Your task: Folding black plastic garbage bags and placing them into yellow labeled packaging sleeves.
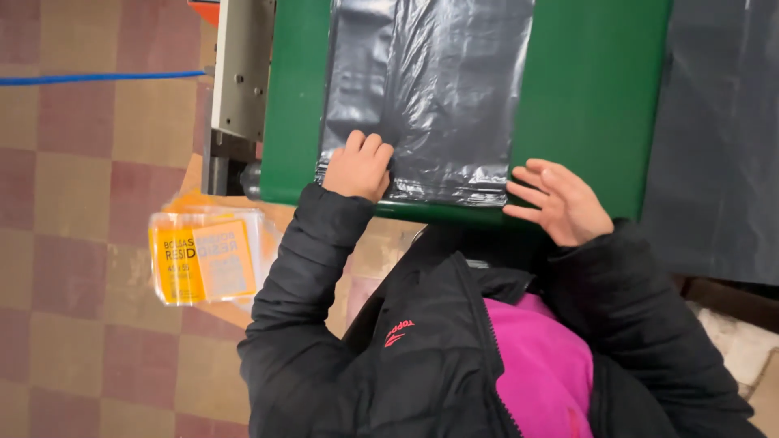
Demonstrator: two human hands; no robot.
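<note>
Glossy crinkled black plastic sheet point(426, 89)

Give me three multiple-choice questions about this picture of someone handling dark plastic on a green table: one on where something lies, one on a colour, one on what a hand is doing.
1. Where does the stack of yellow packets lie?
A. On the green table
B. Low down, left of the person's left arm
C. On the black plastic sheet

2. What colour shows under the open black jacket?
A. Pink
B. White
C. Blue

3. How is the right hand?
A. Clenched round a tool
B. Hidden in a pocket
C. Open, fingers spread, at the sheet's right corner

Answers:
1 B: the packets sit beside the table, over the checkered floor.
2 A: a pink top shows.
3 C: it holds nothing, while the left hand presses on the black plastic sheet upon the green table.
</note>
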